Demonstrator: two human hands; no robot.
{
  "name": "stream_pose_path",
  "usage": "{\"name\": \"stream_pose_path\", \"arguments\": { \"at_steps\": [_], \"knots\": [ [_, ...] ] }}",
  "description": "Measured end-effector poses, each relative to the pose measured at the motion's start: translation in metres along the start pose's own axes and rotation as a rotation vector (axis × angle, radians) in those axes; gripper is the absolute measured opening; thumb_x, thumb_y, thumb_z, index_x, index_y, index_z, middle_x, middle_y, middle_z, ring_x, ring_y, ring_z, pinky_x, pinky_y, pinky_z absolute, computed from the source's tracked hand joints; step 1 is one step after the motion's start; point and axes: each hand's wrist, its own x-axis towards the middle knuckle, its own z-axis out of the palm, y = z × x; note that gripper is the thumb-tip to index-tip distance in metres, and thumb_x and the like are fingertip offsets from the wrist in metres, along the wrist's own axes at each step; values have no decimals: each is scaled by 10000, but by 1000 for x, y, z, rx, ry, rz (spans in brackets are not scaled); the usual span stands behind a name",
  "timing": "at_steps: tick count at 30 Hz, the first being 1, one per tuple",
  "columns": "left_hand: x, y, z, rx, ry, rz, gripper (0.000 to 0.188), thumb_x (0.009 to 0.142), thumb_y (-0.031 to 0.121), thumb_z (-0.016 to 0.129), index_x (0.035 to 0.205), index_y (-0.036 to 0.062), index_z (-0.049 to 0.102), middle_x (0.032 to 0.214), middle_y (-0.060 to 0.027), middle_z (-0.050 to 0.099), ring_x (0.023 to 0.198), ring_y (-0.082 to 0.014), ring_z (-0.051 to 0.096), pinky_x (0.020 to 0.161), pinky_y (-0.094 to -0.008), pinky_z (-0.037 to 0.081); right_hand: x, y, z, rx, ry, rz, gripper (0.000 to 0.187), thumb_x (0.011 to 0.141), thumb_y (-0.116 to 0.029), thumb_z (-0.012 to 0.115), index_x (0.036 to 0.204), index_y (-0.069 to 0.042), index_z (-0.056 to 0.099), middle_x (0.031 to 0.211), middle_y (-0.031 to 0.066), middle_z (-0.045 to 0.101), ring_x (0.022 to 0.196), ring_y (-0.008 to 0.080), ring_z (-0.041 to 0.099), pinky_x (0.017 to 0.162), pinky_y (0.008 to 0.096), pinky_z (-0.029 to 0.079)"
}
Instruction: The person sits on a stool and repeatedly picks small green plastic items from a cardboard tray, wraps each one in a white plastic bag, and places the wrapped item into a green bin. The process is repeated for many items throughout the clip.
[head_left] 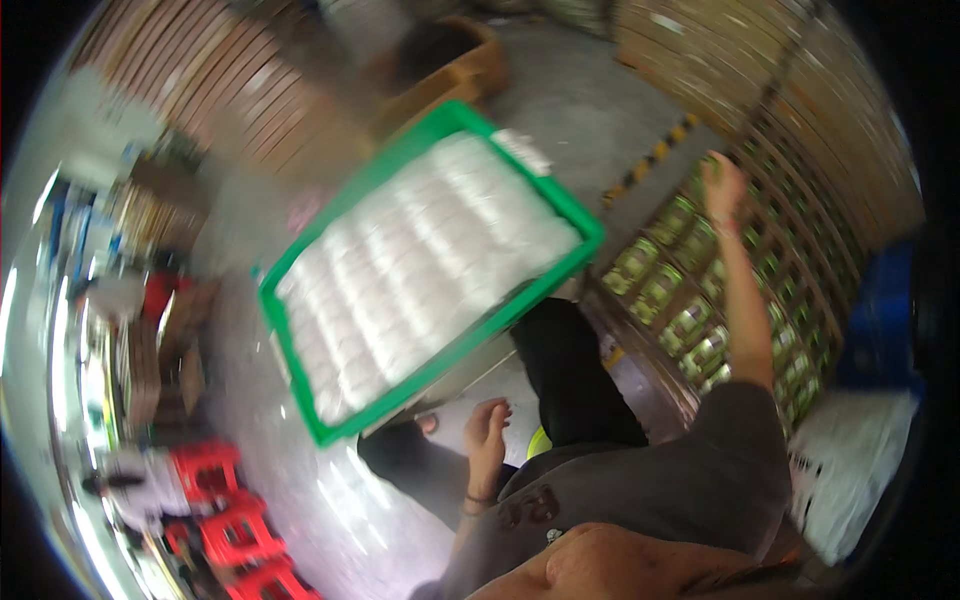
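Note:
My left hand (487, 428) hovers above my lap, its fingers loosely curled and no object visible in it. Stretched out to the right, my right hand (726, 190) is closed over a low tray of green-and-clear packed pieces (690, 325) set out in rows. A speck of green shows at its fingertips; what it holds is too small to name. In front of my knees is a tilted green plastic crate (447, 352), filled with rows of white, shiny wrapped pieces (420, 270). Neither hand touches this crate.
Red plastic stools (235, 530) stand at the lower left, near another person (140, 485). Stacked cardboard (215, 85) rises at the far left, an open carton (450, 80) beyond the crate. A blue bin (880, 320) and a white sack (850, 475) are at the right.

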Motion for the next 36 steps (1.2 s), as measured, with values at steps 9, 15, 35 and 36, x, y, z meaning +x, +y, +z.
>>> {"name": "stream_pose_path", "arguments": {
  "at_steps": [9,15,35,36],
  "knots": [
    [8,52,-6,-337,-241,365,563,898,352,595,1319,20,421,1240,-123,542,1138,-239,544,898,-358,477,-48,-275,-192,868,-1108,-80,188,812,0,598,995,14,635,957,84,653,884,138,616,787,284,488],
    [-18,23,-36,-871,-305,61,629,921,482,502,1351,41,372,1207,-117,542,1021,-264,600,840,-365,509,-114,-429,-152,1003,-1582,-880,274,828,-233,652,1012,-30,643,871,113,663,775,236,637,693,324,489],
    [-53,-31,-99,-822,222,-29,591,927,506,457,1222,-6,443,1094,-162,575,844,-259,643,730,-364,524,-181,-704,119,644,-815,-636,362,745,-184,722,1038,-119,520,979,131,640,954,337,607,767,440,487],
    [-51,-30,-98,-807,239,-32,657,898,563,479,1191,-24,453,1081,-184,575,832,-266,647,711,-369,525,-182,-705,116,713,-780,-633,328,743,-157,713,1004,-110,520,967,115,638,953,324,600,756,435,472]
  ]
}}
